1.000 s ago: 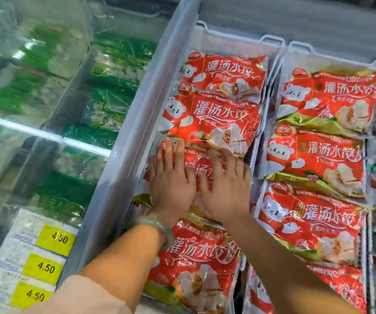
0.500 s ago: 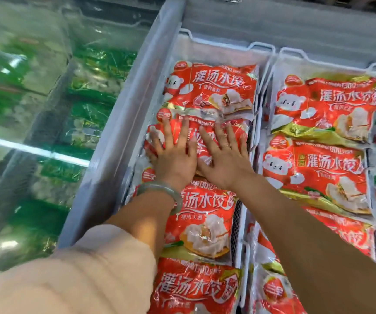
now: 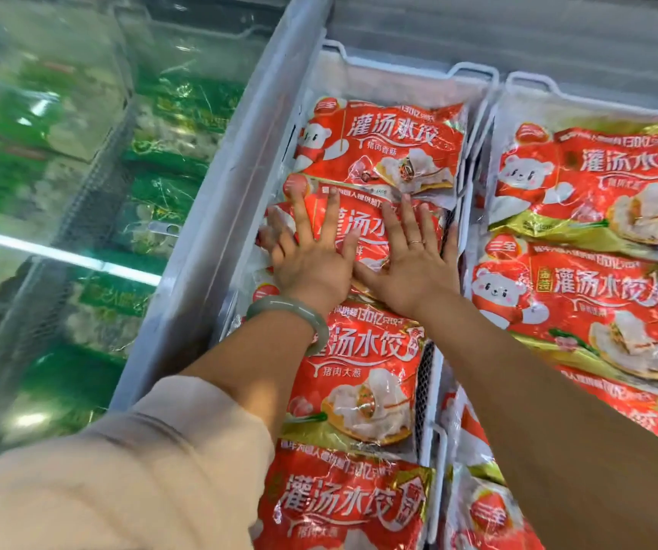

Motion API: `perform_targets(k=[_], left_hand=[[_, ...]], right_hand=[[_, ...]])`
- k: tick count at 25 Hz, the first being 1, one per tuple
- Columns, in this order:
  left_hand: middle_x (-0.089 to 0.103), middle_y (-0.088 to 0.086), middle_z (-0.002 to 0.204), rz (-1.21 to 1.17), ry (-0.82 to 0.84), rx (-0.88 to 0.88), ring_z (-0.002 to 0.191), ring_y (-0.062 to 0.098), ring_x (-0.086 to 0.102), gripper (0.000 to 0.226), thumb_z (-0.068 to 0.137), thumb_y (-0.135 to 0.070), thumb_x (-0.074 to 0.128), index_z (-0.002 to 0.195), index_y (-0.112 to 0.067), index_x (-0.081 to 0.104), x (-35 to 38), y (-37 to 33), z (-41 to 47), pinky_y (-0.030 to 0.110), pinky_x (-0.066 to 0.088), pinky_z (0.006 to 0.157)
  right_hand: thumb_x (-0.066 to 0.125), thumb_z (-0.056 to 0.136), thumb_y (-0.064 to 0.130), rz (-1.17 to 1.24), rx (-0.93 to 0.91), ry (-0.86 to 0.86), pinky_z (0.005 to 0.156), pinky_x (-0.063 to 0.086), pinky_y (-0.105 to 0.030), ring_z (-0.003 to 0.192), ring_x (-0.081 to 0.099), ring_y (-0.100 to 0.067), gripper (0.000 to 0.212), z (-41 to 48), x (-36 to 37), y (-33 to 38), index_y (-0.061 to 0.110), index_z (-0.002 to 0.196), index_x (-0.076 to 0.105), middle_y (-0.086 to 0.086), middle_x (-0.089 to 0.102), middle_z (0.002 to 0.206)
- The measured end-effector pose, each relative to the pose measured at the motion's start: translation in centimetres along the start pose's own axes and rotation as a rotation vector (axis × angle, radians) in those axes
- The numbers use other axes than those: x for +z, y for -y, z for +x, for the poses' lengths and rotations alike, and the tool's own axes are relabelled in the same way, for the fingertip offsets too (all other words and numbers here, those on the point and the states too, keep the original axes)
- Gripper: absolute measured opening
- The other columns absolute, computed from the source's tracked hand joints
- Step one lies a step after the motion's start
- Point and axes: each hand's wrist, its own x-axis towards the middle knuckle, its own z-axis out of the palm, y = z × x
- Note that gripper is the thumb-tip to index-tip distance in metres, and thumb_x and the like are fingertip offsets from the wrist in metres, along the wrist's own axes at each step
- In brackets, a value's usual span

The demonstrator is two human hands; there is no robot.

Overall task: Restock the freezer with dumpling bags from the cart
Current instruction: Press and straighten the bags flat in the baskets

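Your left hand (image 3: 311, 264) and right hand (image 3: 410, 271) lie flat, fingers spread wide, pressing a red dumpling bag (image 3: 359, 228) into the freezer's left wire basket (image 3: 474, 71), between the far bag (image 3: 383, 148) and the near bag (image 3: 359, 371). Lean too hard and you may crush dumplings or split the film. Uneven pressure could ride its edge over the far bag.
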Motion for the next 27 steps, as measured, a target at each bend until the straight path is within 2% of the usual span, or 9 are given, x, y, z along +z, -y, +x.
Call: perform_targets(k=[4, 8, 11, 13, 16, 18, 20, 24, 27], left_hand=[[-0.03, 0.001, 0.155, -0.116, -0.075, 0.046, 0.144, 0.022, -0.028, 0.061, 0.1, -0.047, 0.016, 0.147, -0.034, -0.02, -0.1, -0.2, -5.5, 0.047, -0.011, 0.12], [-0.04, -0.007, 0.149, -0.227, -0.048, -0.005, 0.14, 0.015, -0.035, 0.061, 0.1, -0.043, 0.016, 0.144, -0.034, -0.026, 1.2, 2.0, -16.0, 0.039, -0.017, 0.118], [-0.035, -0.004, 0.151, -0.269, 0.008, -0.179, 0.143, 0.017, -0.028, 0.065, 0.089, -0.051, 0.003, 0.141, -0.028, -0.027, 2.8, 4.5, -22.0, 0.038, -0.015, 0.118], [-0.027, 0.005, 0.156, -0.197, 0.101, -0.342, 0.145, 0.024, -0.022, 0.072, 0.078, -0.058, -0.007, 0.137, -0.024, -0.03, 3.8, 6.2, -24.2, 0.042, -0.009, 0.12], [-0.025, 0.005, 0.158, -0.167, 0.228, -0.459, 0.146, 0.028, -0.019, 0.079, 0.086, -0.069, 0.005, 0.143, -0.026, -0.03, 4.5, 7.5, -24.9, 0.047, -0.007, 0.12], [-0.026, 0.001, 0.157, -0.197, 0.294, -0.497, 0.146, 0.028, -0.02, 0.088, 0.083, -0.076, 0.015, 0.145, -0.03, -0.027, 4.4, 7.5, -24.6, 0.049, -0.01, 0.118], [-0.028, 0.0, 0.157, -0.21, 0.313, -0.513, 0.146, 0.03, -0.021, 0.094, 0.077, -0.083, 0.016, 0.144, -0.034, -0.027, 4.5, 7.4, -24.5, 0.051, -0.012, 0.117], [-0.035, -0.003, 0.153, -0.185, 0.356, -0.499, 0.145, 0.03, -0.024, 0.093, 0.076, -0.084, 0.015, 0.142, -0.036, -0.031, 4.5, 7.9, -24.3, 0.051, -0.013, 0.116], [-0.033, 0.0, 0.154, -0.193, 0.356, -0.524, 0.144, 0.03, -0.024, 0.084, 0.085, -0.074, 0.014, 0.144, -0.032, -0.028, 4.0, 7.9, -24.3, 0.051, -0.012, 0.118]], right_hand=[[0.034, 0.09, 0.061, 0.114, 0.051, -0.206, 0.121, -0.004, -0.044, 0.148, -0.01, -0.021, 0.082, -6.0, -0.3, 1.3, 0.026, 0.152, -0.006, -0.004, -0.01, 0.161], [0.045, 0.095, 0.036, 0.288, -0.029, -0.26, 0.121, 0.008, -0.04, 0.148, 0.006, -0.022, 0.068, -16.0, 1.3, 3.6, 0.019, 0.152, 0.013, -0.008, 0.006, 0.161], [0.044, 0.096, 0.028, 0.429, 0.065, -0.067, 0.12, 0.013, -0.043, 0.148, 0.0, -0.023, 0.066, -22.6, 3.3, 5.2, 0.015, 0.152, 0.012, -0.008, -0.005, 0.16], [0.055, 0.087, 0.033, 0.346, 0.126, 0.073, 0.118, 0.009, -0.045, 0.147, -0.002, -0.027, 0.081, -26.2, 5.1, 6.1, 0.014, 0.152, 0.01, -0.011, -0.015, 0.158], [0.077, 0.048, 0.051, 0.059, -0.034, 0.209, 0.114, 0.006, -0.055, 0.139, 0.016, -0.049, 0.115, -28.5, 7.7, 6.3, 0.012, 0.146, 0.029, -0.032, 0.019, 0.151], [0.071, 0.045, 0.065, -0.016, -0.122, 0.228, 0.111, 0.009, -0.063, 0.139, 0.013, -0.054, 0.125, -28.3, 8.9, 5.6, 0.016, 0.149, 0.023, -0.034, 0.02, 0.15], [0.051, 0.052, 0.084, -0.004, -0.185, 0.276, 0.109, 0.008, -0.064, 0.141, 0.004, -0.052, 0.126, -27.8, 9.1, 4.8, 0.019, 0.152, 0.009, -0.032, 0.008, 0.153], [0.028, 0.053, 0.098, -0.002, -0.277, 0.436, 0.111, -0.02, -0.058, 0.128, -0.045, -0.044, 0.125, -27.3, 7.8, 3.9, 0.034, 0.135, -0.042, -0.022, -0.048, 0.141], [0.025, 0.06, 0.094, 0.04, -0.293, 0.469, 0.116, -0.013, -0.053, 0.134, -0.038, -0.042, 0.114, -27.5, 6.2, 3.6, 0.038, 0.141, -0.033, -0.018, -0.041, 0.147]])
